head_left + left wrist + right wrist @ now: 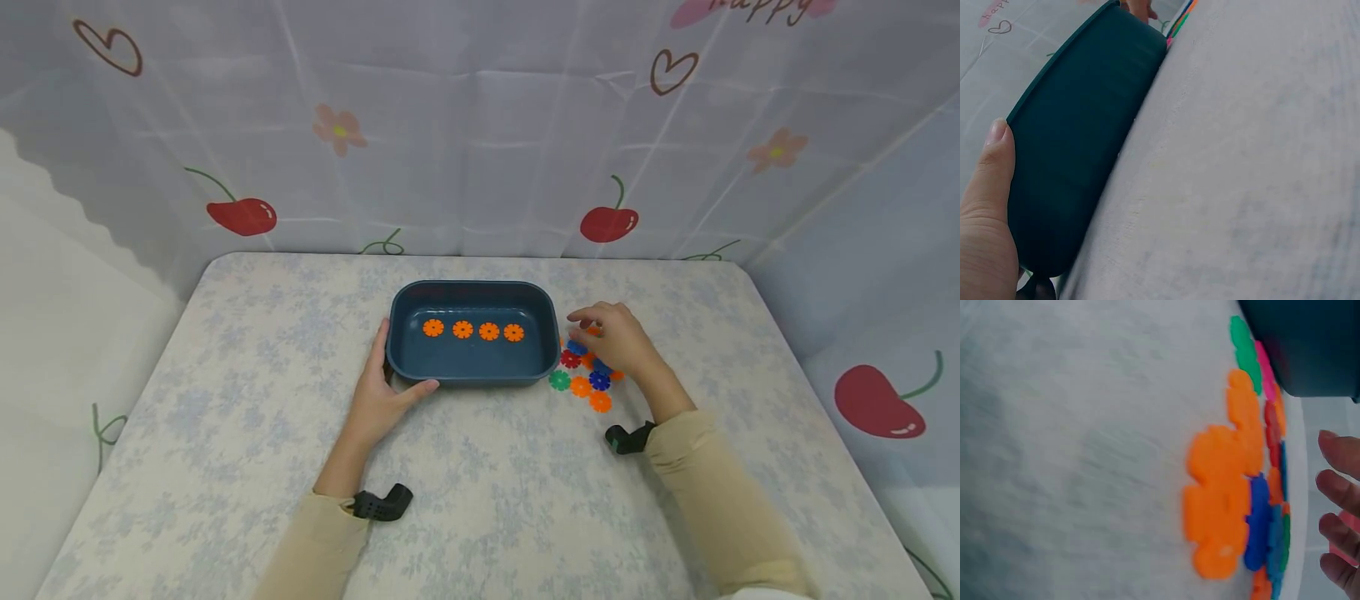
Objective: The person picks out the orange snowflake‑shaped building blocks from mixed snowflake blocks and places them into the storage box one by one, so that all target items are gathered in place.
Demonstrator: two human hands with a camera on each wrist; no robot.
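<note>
A dark teal plastic tub (472,365) sits on the table, with several orange notched discs (489,332) in a row across its floor. My left hand (378,400) grips the tub's left front corner, thumb along the front rim and fingers against the left side. To the right of the tub lies a loose pile of flower-shaped discs, among them a green disc (559,380), a red disc (570,359), a dark blue disc (599,380) and an orange disc (601,402). Over the pile's back part hovers my right hand (617,337), its fingers (1338,487) loosely bent with nothing between them.
A pale table (480,500) with a blue floral pattern carries everything. Behind it hangs a white curtain (480,167) printed with cherries, hearts and flowers. Black wrist devices (384,503) are strapped at both sleeve cuffs.
</note>
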